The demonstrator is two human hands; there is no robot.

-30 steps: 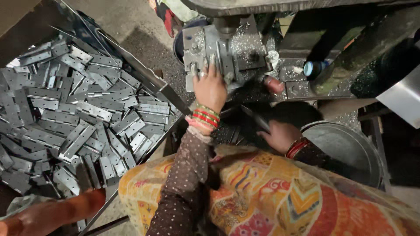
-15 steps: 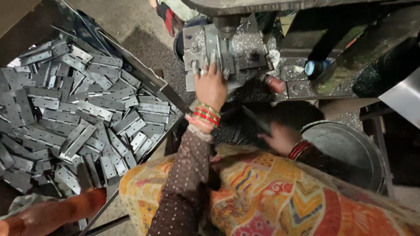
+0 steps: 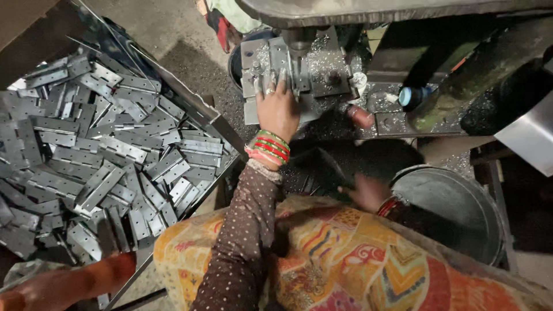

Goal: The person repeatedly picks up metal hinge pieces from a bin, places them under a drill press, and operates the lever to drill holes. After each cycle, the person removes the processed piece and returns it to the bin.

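Grey steel hinges (image 3: 103,155) fill the tray (image 3: 222,118) on the left; ahead, the press die (image 3: 299,72) carries a plate. Left hand (image 3: 278,109) lies flat on it, fingers spread; right hand (image 3: 363,193), blurred below, grip unclear.

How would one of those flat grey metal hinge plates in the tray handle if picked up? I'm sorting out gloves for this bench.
The hinge plates look like thin sheet steel, so probably stiff, though a jointed one may fold. Their sheen suggests a smooth, possibly slippery surface. Lying flat and interleaved in the tray, they should slide rather than roll, and the cut edges may be sharp.
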